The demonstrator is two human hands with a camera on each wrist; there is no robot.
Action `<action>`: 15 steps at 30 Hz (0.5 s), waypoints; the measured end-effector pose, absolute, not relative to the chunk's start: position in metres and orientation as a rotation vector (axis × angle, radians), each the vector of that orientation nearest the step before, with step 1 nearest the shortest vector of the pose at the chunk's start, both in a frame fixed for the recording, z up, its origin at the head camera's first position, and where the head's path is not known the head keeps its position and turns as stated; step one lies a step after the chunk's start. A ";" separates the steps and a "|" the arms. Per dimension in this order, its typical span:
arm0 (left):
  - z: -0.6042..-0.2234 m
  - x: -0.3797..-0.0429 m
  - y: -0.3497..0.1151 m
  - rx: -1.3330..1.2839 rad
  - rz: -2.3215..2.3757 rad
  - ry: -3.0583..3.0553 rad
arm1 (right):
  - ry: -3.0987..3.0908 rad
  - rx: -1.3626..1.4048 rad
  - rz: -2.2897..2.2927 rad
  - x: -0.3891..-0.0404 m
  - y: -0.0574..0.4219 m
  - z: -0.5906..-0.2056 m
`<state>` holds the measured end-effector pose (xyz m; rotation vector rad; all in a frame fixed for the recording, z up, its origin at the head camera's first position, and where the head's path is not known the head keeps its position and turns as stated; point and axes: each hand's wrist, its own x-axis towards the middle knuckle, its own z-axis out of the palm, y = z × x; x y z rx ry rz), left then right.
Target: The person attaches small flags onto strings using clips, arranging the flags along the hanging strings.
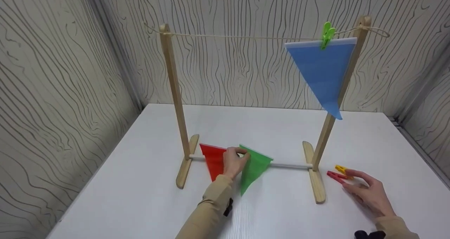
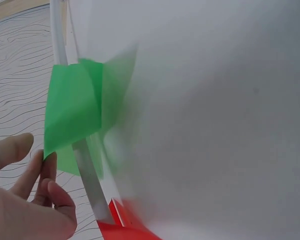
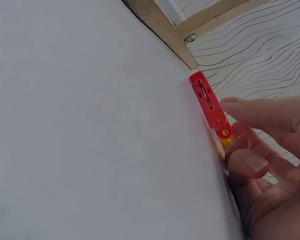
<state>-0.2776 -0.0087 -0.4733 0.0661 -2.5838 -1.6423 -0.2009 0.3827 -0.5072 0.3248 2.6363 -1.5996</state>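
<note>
My left hand (image 1: 235, 160) is at the upper left corner of a green pennant flag (image 1: 256, 165), thumb and fingers spread apart. In the left wrist view its fingertips touch the edge of that flag. A red pennant flag (image 1: 214, 160) lies partly hidden behind the same hand. Over on the right, my right hand (image 1: 369, 191) has its fingertips right at a red clothespin (image 1: 335, 176) and a yellow clothespin (image 1: 341, 169). The right wrist view shows the index finger beside the red clothespin (image 3: 207, 99), with the yellow one mostly covered.
A wooden stand with a left post (image 1: 174, 84), a right post (image 1: 325, 137) and a white bottom rod (image 1: 290, 165) stands on the white table (image 1: 140, 196). A string (image 1: 228, 37) joins the posts. A blue pennant flag (image 1: 321, 70) hangs there by a green clothespin (image 1: 327, 37).
</note>
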 end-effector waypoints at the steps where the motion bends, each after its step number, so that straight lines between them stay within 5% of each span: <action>1: -0.473 -0.278 -0.009 0.064 -1.638 -2.575 | 2.653 0.320 -1.586 -0.201 0.382 -0.508; 15: -0.474 -0.278 -0.007 0.102 -1.700 -2.462 | 2.876 0.243 -1.392 -0.202 0.377 -0.512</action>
